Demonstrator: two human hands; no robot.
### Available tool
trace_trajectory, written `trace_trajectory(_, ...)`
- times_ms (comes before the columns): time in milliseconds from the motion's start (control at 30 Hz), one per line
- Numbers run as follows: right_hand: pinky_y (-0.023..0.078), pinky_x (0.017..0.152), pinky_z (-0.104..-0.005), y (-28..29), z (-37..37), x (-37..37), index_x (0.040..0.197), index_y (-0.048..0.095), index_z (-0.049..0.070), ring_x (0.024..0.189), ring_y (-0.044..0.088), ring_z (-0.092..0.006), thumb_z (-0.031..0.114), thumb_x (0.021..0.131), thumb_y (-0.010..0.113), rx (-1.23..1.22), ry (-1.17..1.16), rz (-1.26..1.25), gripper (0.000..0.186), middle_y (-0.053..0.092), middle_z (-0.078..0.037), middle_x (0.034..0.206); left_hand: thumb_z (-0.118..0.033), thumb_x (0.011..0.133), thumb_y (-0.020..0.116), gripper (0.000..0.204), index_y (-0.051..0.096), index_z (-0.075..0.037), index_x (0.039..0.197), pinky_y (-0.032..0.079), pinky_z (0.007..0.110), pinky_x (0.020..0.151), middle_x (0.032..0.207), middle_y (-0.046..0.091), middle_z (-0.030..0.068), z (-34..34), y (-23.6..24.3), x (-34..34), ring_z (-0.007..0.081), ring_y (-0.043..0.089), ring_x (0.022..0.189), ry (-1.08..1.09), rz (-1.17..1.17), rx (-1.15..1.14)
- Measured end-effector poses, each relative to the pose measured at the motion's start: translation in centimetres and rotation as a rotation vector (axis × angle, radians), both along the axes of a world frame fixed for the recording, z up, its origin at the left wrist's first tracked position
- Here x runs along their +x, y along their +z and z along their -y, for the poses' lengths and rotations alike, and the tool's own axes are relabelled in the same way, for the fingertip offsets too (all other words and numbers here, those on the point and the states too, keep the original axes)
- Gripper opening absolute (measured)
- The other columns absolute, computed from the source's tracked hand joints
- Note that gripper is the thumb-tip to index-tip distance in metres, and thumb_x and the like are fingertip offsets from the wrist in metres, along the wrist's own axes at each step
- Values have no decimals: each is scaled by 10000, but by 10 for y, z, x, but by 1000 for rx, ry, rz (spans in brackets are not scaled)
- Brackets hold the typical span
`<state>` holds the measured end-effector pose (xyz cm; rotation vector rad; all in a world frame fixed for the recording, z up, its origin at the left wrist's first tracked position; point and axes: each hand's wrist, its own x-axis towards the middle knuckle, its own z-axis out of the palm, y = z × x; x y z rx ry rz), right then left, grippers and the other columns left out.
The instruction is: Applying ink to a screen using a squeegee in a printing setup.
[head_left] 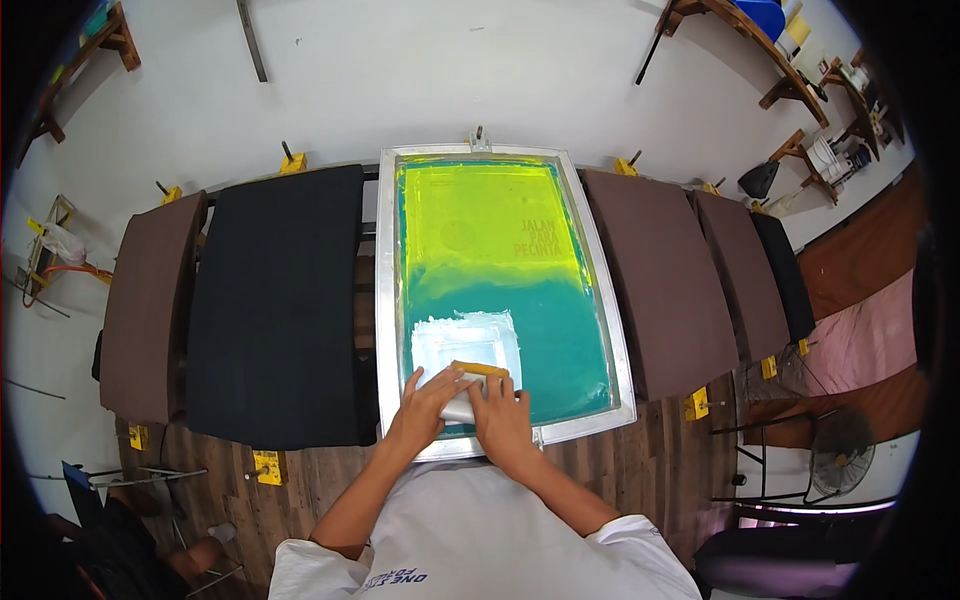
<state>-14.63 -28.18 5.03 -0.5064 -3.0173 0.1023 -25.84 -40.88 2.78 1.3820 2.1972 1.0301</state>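
Observation:
A silk-screen frame [608, 290] with a pale metal rim lies in front of me. Its mesh is bright yellow-green at the far part and teal [545, 330] nearer me. White ink [465, 328] is spread in a rough square patch on the near teal area. Over the near edge of this patch, both hands grip a squeegee [480, 369] with a yellow-orange blade and a pale handle. My left hand [430, 405] is closed on its left part, my right hand [500, 410] on its right part. My fingers hide much of the handle.
Dark cloth-covered pallets stand in a row: black [275, 300] and brown [150, 300] to the left, brown [660, 280] to the right. Yellow clamps [267, 467] sit at their ends. A fan [838, 455] stands at lower right. Wooden shelves [750, 50] hang on the wall.

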Motion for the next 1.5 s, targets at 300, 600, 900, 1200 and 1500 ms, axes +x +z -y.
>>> trace_trajectory(300,407,900,-497,22,-14,-1,1211,577,86,1177,511,-305,-18,769,586,-234,142,69,454,534,-141,1231,149,711,613,627,605,-58,1302,233,524,1161,1388,550,163,6,42,16,287,476,1350,83,-68,-179)
trace_trajectory(600,426,902,-453,-10,-22,9,1297,552,115,1214,492,-295,-46,655,699,-347,156,-105,678,512,-107,1310,40,831,530,514,568,-43,1336,315,474,1129,1374,542,212,0,10,27,333,496,1317,101,-396,-177)
trace_trajectory(900,426,862,-473,22,-31,10,1191,585,93,1145,526,-326,-81,645,649,-387,117,-15,577,552,-111,1231,147,731,574,576,632,-48,1270,314,490,1120,1283,609,198,-11,36,22,309,546,1255,110,-173,-91)
trace_trajectory(1200,445,829,-472,-1,-21,7,1157,603,87,1095,555,-328,-46,724,607,-290,125,-43,453,574,-131,1189,117,767,570,561,623,-71,1293,326,486,1110,1316,598,192,1,6,22,285,530,1292,124,-208,-167)
trace_trajectory(1500,481,834,-495,43,-39,-2,1101,642,98,1078,581,-333,-8,680,689,-342,114,166,437,612,-122,1110,118,658,651,607,639,-53,1241,275,517,1126,1247,652,150,-7,34,15,316,543,1279,59,-71,-100)
